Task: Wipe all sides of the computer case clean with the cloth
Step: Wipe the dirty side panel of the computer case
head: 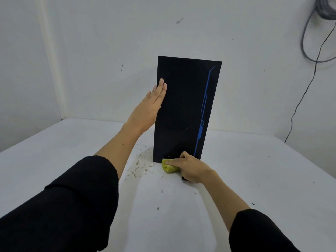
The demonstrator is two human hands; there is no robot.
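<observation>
1. Head view looks down at a black computer case [183,110] standing upright on a white table [254,179], close to the corner of two white walls.
2. The left hand [149,106] lies flat and open, fingers straight and together, against the case's left edge about halfway up. It grips nothing; my read is that it steadies the tall case so it won't slide or tip under the wiping.
3. The right hand [189,168] is down at the bottom edge of the facing panel, fingers closed on a bunched yellow-green cloth [169,166], which touches the table right at the foot of the case.
4. So the hands are well apart: one bracing high on the left, one working low in the middle.
5. Judging by that low position, the bottom strip of the front panel is the part being cleaned; the other sides are hidden, and I cannot tell their condition.
6. The panel itself is matte black and smooth, with a thin blue line design [204,113] running down its right side. A faint streak shows low on it.
7. Dark specks and stains [140,166] litter the table just left of the base, and grey cables [316,51] hang on the right wall.
</observation>
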